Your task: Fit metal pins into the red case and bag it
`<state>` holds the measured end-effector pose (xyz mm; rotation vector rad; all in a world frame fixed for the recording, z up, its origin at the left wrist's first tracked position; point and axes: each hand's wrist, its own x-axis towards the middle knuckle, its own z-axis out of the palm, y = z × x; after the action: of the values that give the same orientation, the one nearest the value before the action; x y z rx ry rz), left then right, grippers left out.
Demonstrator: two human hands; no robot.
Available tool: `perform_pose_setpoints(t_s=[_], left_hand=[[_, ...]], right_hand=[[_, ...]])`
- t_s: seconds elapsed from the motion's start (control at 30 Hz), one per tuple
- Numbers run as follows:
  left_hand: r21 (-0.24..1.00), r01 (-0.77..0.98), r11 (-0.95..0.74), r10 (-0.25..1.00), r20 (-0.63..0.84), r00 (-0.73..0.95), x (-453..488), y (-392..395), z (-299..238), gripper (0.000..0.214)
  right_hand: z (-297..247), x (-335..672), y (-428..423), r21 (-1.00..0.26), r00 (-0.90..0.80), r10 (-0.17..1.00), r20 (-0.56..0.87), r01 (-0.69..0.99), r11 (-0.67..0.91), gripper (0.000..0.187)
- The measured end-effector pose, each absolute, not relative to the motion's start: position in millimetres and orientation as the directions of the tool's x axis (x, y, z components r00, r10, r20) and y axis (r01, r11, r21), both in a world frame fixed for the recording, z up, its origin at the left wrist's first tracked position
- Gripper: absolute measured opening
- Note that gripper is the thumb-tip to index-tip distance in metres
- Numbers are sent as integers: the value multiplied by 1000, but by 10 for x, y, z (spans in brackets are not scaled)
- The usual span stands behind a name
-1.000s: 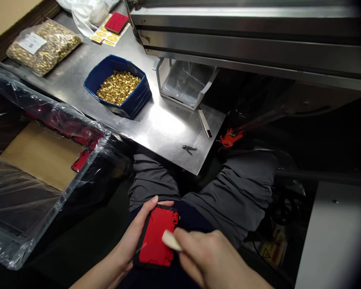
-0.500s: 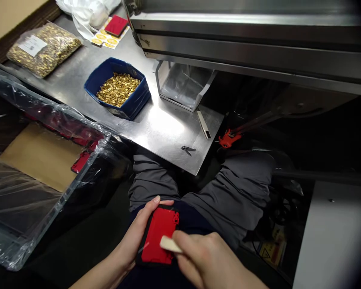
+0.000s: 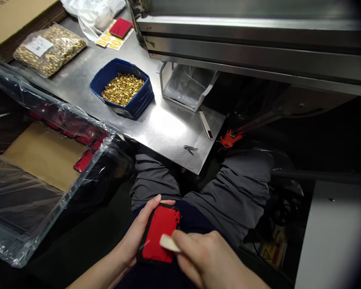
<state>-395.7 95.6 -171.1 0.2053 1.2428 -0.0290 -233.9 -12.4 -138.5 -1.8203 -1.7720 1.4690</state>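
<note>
We find the flat red plastic plate (image 3: 159, 239) over the lap, left hand (image 3: 135, 237) clasping its edges; right hand (image 3: 206, 257) pinches a small cream pad (image 3: 168, 243) against it; likely light, rigid

This is a small factory or assembly workshop. A bare steel counter (image 3: 165, 124) is the centre of it: on it sits a blue bin (image 3: 140, 102) heaped with small brass parts, and behind that bin lies a sealed bag (image 3: 49, 48) of the same parts with a printed label. Over the counter's far edge hangs a grey steel machine housing (image 3: 252, 44). Left of the counter stands a plastic-lined carton (image 3: 33, 160) holding red moulded pieces.
</note>
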Motion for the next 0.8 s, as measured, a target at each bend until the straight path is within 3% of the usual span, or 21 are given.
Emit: perform_pose_setpoints(t_s=[0.43,0.6,0.7,0.8], left_hand=[[128,123,984,77,-934,349,-4030,947,-1754,55],[108,107,988,64,-934,351,-4012,946,-1731,54],[117,109,987,75,-941,329,-4010,950,-1721,53],[94,85,992,55,-925,376,-4016,964,-1723,54]], right_hand=[[-1323,-2306,-159,-707,-131,821,-555,595,-383,7],[-1338,-2321,-120,-742,-210,853,-479,615,-265,5],[-1340,-2345,-111,-709,-161,843,-513,634,-310,6],[-1338,-2324,-114,-722,-241,812,-531,631,-284,4]])
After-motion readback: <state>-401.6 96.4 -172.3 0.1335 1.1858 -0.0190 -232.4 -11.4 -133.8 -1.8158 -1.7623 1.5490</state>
